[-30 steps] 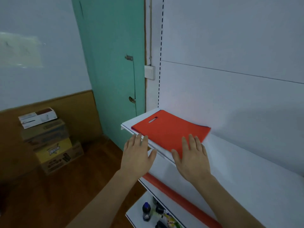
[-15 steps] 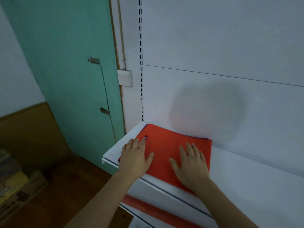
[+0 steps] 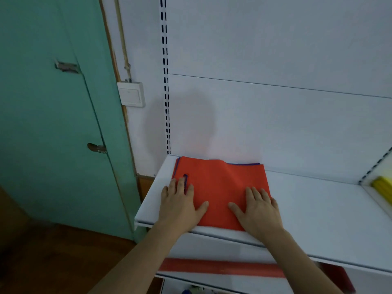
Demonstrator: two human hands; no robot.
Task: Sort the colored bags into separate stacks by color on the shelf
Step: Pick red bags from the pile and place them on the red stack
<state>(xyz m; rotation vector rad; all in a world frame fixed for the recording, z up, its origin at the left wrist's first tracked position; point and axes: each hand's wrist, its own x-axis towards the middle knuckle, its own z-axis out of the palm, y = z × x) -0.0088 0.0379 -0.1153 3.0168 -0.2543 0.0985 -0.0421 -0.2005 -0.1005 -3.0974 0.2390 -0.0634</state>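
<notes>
**Both hands flat on the red bag at the left end of the shelf**

The red bag point(image 3: 220, 192) lies flat on the white shelf point(image 3: 318, 200), at its left end, with its far edge close against the white back panel point(image 3: 275, 124). A thin blue edge point(image 3: 244, 164) shows along the far side of the red bag and again through its handle slot, so another bag lies beneath it. A slight ridge rises in the red surface near the far edge.

The left hand point(image 3: 180, 202) rests palm down on the near left part of the red bag, fingers straight and close together, thumb spread to the right; its fingertips reach the handle slot. The right hand point(image 3: 258, 206) rests palm down on the near right part, fingers straight, thumb spread to the left. Neither hand grips anything.

At the far right, past an upright, a yellow stack point(image 3: 382, 187) sits on the adjoining shelf, well apart from the red bag. A red strip point(image 3: 222, 267) runs along the front of the lower shelf. A green door point(image 3: 53, 124) and a white wall switch point(image 3: 131, 94) stand to the left.
</notes>
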